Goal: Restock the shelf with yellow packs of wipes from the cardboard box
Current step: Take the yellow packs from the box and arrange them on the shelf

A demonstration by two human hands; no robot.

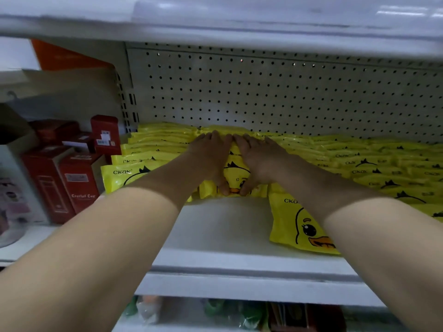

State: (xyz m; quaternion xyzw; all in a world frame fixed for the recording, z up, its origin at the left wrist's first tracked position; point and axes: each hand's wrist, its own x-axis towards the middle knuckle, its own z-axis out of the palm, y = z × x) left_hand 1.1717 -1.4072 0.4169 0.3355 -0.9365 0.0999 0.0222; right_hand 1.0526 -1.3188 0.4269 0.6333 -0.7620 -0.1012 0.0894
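both grips are down on the middle row. left grip [211,156] and right grip [261,159] sit side by side, nearly touching, with the fingers laid fairly straight over the tops of the yellow packs of wipes [236,168] and both thumbs planted on the duck face of the front pack. nothing is pinched or wrapped here, these are open hands pressing. my read is that they're squaring the row and pushing it back toward the pegboard [263,92], so the packs stand tight on edge rather than slumping forward.

the packs are on the shelf [215,226], in rows running front to back. the left row [134,173] comes further forward than the middle one, and more rows fill the right side. one loose pack [299,224] lies flat near the front edge on the right, duck up, probably waiting for its slot. bare shelf shows in front of the hands, so there's room for more stock and the job looks well along but not finished. red boxes [79,183] stand just left of the wipes, in the next bay. the cardboard box is out of view, so the next reach will have to leave this shelf.
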